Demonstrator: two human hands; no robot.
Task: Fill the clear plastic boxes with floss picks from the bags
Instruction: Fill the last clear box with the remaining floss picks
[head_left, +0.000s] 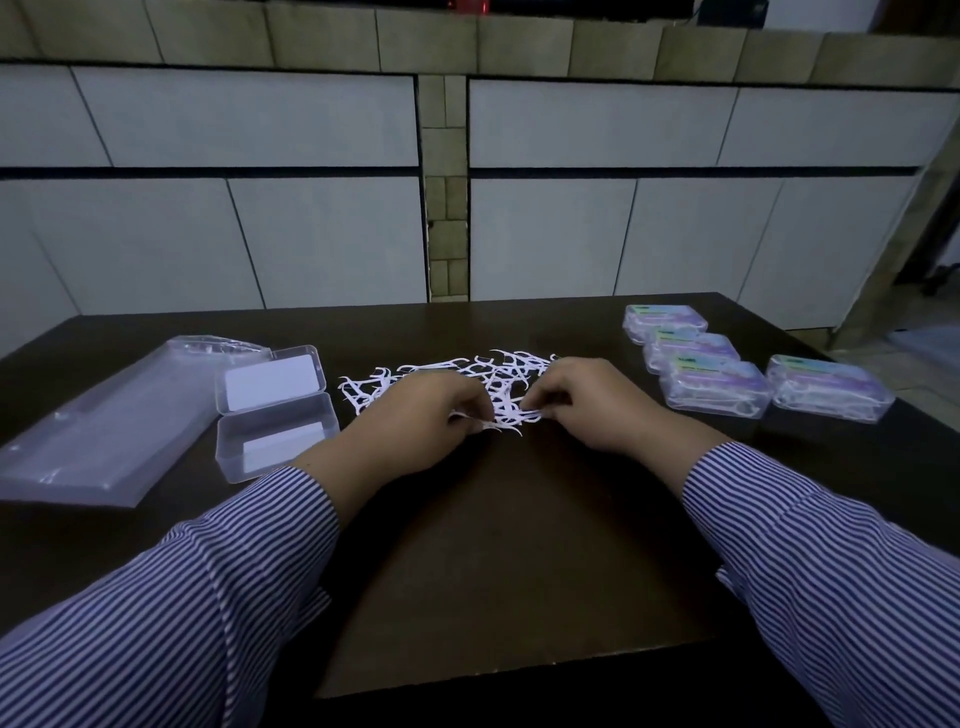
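White floss picks (498, 374) lie scattered in a loose pile at the middle of the dark table. My left hand (421, 415) pinches a small bunch of picks (491, 425) at the pile's near edge. My right hand (587, 400) pinches a pick (532, 414) just to the right of it, and the fingertips of both hands nearly meet. An open clear plastic box (275, 441) sits left of the pile, its lid (270, 382) hinged back and flat. A clear plastic bag (104, 431) lies at the far left.
Several closed clear boxes filled with floss picks (711, 387) stand in a group at the right, one (828, 395) nearest the table's right edge. The dark table (493, 545) runs to a tiled wall behind. My striped sleeves cover both forearms.
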